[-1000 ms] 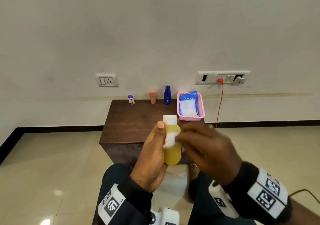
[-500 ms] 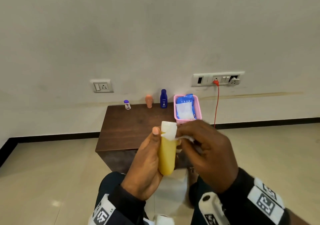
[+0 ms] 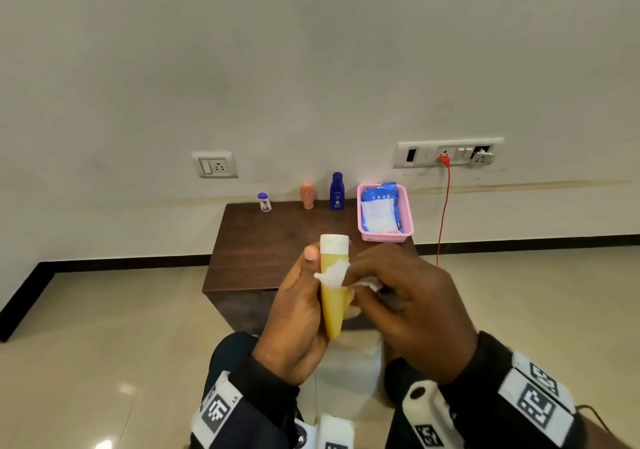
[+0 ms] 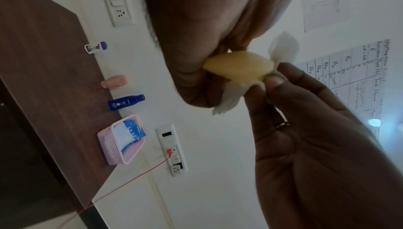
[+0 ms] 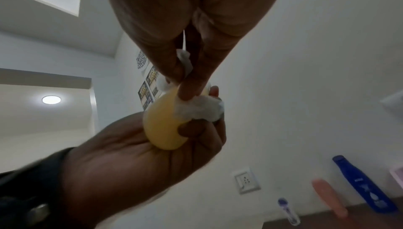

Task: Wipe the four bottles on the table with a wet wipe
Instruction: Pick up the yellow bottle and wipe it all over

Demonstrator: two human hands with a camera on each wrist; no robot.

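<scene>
My left hand (image 3: pixel 298 313) grips a yellow bottle (image 3: pixel 333 296) with a white cap, upright in front of me above my lap. My right hand (image 3: pixel 391 296) pinches a white wet wipe (image 3: pixel 332 273) and presses it against the bottle's upper body. From the right wrist view the wipe (image 5: pixel 198 110) wraps the side of the yellow bottle (image 5: pixel 161 126). In the left wrist view the bottle's base (image 4: pixel 240 67) shows between both hands. Three bottles stand at the table's far edge: a small purple-capped one (image 3: pixel 264 202), a peach one (image 3: pixel 307 195) and a dark blue one (image 3: pixel 337 191).
A pink basket (image 3: pixel 405 220) with a blue pack of wipes (image 3: pixel 379 211) sits on the far right corner of the brown table (image 3: pixel 270 251). A red cable (image 3: pixel 443 213) hangs from the wall socket panel (image 3: pixel 446 152) to the right of the table.
The right hand has rubbed the wipe up to the cap and back down to the bottle's upper body. The left hand kept hold and turned the bottle narrow side on.
</scene>
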